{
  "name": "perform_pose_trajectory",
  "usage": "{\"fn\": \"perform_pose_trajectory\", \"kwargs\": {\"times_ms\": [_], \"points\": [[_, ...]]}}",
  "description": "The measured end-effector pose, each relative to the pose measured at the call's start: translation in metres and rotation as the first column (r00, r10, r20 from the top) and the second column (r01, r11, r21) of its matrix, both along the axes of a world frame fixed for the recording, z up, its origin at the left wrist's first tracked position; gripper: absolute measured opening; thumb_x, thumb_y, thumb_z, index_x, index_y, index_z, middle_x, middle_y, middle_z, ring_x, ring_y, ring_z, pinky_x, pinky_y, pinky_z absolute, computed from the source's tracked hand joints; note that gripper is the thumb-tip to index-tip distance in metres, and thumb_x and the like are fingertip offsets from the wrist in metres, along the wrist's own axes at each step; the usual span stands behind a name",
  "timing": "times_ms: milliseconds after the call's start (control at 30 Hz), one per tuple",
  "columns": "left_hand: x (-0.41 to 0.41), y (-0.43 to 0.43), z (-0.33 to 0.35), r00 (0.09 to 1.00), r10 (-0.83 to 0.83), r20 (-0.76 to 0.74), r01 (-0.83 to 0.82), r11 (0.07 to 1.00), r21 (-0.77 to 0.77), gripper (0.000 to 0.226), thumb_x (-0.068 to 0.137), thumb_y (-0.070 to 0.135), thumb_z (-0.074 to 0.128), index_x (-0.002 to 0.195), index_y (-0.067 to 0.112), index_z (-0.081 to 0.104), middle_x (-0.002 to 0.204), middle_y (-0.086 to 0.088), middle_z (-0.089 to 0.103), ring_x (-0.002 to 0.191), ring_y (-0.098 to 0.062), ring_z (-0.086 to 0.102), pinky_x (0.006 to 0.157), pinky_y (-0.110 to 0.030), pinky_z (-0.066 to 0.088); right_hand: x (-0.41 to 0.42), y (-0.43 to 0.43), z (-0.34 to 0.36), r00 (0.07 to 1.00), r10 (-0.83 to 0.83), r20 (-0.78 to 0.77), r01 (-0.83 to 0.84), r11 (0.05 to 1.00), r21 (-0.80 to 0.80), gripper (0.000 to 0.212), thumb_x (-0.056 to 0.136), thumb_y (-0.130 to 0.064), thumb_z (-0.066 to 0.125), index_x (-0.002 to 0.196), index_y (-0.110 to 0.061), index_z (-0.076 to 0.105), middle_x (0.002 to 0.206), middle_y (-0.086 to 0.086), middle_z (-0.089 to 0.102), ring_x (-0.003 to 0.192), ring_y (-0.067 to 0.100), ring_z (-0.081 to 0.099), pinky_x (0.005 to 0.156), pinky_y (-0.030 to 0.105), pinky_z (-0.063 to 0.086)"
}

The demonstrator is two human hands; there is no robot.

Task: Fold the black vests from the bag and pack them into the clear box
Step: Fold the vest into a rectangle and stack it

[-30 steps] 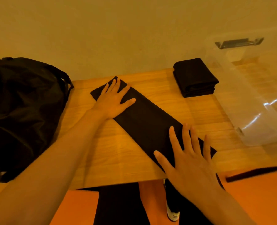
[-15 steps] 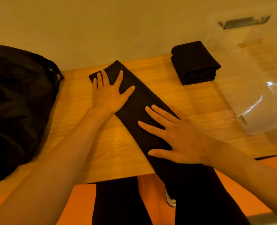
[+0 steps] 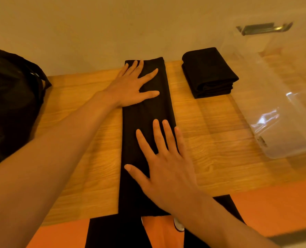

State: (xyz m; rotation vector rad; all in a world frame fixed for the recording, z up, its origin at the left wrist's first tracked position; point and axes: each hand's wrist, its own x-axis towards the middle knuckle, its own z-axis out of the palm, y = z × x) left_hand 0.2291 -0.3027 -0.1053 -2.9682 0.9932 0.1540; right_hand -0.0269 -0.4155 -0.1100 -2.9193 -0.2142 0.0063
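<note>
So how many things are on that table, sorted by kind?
Vest folded into a long strip, under both hands: 1
Pile of folded black vests, number in it unclear: 1
Black bag: 1
Clear box: 1
Total: 4

Surface (image 3: 211, 140): wood-grain, smooth, slight sheen. Vest (image 3: 146, 111): matt black cloth, flat, smooth. Folded stack (image 3: 208, 76): same matt black cloth. Box (image 3: 283, 108): clear glossy plastic, bright glints; clip (image 3: 263, 28) dark, shiny, metal-like. Bag (image 3: 10, 97): black fabric, faint sheen, creased. Wall (image 3: 112, 29): matt, plain.
</note>
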Motion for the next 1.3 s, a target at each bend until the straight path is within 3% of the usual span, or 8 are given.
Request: {"fn": "perform_pose_trajectory", "kwargs": {"times_ms": [133, 233, 367, 633, 767, 900, 1067, 1300], "points": [[-0.006, -0.008, 0.005, 0.994, 0.019, 0.106, -0.011, 0.997, -0.080, 0.090, 0.084, 0.089, 0.006, 0.161, 0.042, 0.005, 0.169, -0.010, 0.013, 0.157, -0.025, -0.005, 0.125, -0.051, -0.008, 0.004, -0.016, 0.008, 0.978, 0.207, 0.018, -0.206, 0.978, -0.046, 0.085, 0.094, -0.080, 0.014, 0.162, -0.029, 0.008, 0.168, 0.015, -0.005, 0.154, 0.030, -0.017, 0.125, 0.051, -0.005], [-0.013, -0.017, -0.004, 0.998, 0.041, 0.047, -0.040, 0.999, -0.018, 0.090, 0.082, 0.090, 0.005, 0.160, 0.045, 0.000, 0.171, -0.010, 0.001, 0.157, -0.025, -0.007, 0.126, -0.051, -0.007, 0.006, -0.022, 0.006, 0.925, 0.378, -0.018, -0.379, 0.923, -0.070, 0.081, 0.095, -0.079, 0.018, 0.162, -0.034, 0.005, 0.169, 0.011, -0.007, 0.155, 0.025, -0.016, 0.125, 0.053, -0.002], [-0.008, -0.019, -0.004, 0.996, 0.092, -0.002, -0.092, 0.996, -0.020, 0.085, 0.088, 0.086, 0.016, 0.160, 0.044, 0.001, 0.171, -0.005, -0.004, 0.157, -0.023, -0.007, 0.127, -0.048, -0.004, 0.004, -0.025, 0.000, 0.916, 0.397, -0.056, -0.401, 0.909, -0.113, 0.079, 0.096, -0.078, 0.017, 0.161, -0.036, 0.001, 0.169, 0.010, -0.008, 0.155, 0.027, -0.015, 0.123, 0.059, -0.001], [-0.096, 0.022, 0.021, 0.997, 0.055, 0.044, -0.044, 0.976, -0.214, 0.085, 0.090, 0.080, 0.011, 0.162, 0.035, 0.012, 0.171, -0.004, -0.001, 0.157, -0.022, -0.008, 0.127, -0.048, -0.001, -0.020, -0.066, 0.015, 0.911, 0.410, -0.040, -0.412, 0.909, -0.065, 0.080, 0.095, -0.080, 0.018, 0.160, -0.040, -0.006, 0.168, 0.005, -0.014, 0.153, 0.017, -0.021, 0.126, 0.043, -0.002], [-0.208, 0.066, 0.019, 0.984, -0.179, -0.010, 0.171, 0.953, -0.249, 0.086, 0.092, 0.080, 0.027, 0.162, 0.031, 0.018, 0.171, 0.002, 0.000, 0.157, -0.014, -0.008, 0.128, -0.044, 0.001, -0.045, -0.089, 0.002, 0.861, 0.508, 0.035, -0.502, 0.859, -0.100, 0.087, 0.092, -0.082, 0.034, 0.162, -0.035, 0.011, 0.170, 0.006, 0.005, 0.157, 0.020, -0.001, 0.125, 0.040, 0.001], [-0.274, 0.093, -0.008, 0.947, -0.309, 0.081, 0.318, 0.939, -0.130, 0.097, 0.088, 0.080, 0.045, 0.163, 0.024, 0.018, 0.171, -0.003, 0.006, 0.158, -0.018, -0.001, 0.127, -0.043, 0.004, -0.058, -0.098, -0.025, 0.791, 0.577, 0.203, -0.553, 0.816, -0.167, 0.077, 0.091, -0.045, 0.071, 0.156, -0.024, 0.036, 0.163, 0.007, 0.031, 0.153, 0.022, 0.024, 0.123, 0.040, 0.023], [-0.288, 0.099, -0.034, 0.890, -0.315, 0.329, 0.385, 0.907, -0.174, 0.076, 0.089, 0.028, 0.078, 0.153, 0.016, 0.039, 0.160, -0.012, 0.039, 0.150, -0.027, 0.034, 0.118, -0.046, 0.037, -0.064, -0.106, -0.033, 0.738, 0.536, 0.409, -0.573, 0.819, -0.041, 0.052, 0.094, -0.022, 0.069, 0.144, -0.014, 0.055, 0.152, 0.003, 0.050, 0.144, 0.017, 0.042, 0.111, 0.041, 0.047], [-0.290, 0.103, -0.042, 0.876, -0.270, 0.400, 0.424, 0.826, -0.372, 0.038, 0.100, 0.019, 0.058, 0.136, 0.009, 0.063, 0.145, -0.008, 0.058, 0.139, -0.024, 0.050, 0.109, -0.046, 0.049, -0.068, -0.105, -0.039, 0.724, 0.485, 0.491, -0.562, 0.827, 0.013, 0.043, 0.095, -0.018, 0.067, 0.136, -0.009, 0.062, 0.144, 0.006, 0.058, 0.137, 0.017, 0.052, 0.105, 0.043, 0.051]]}}
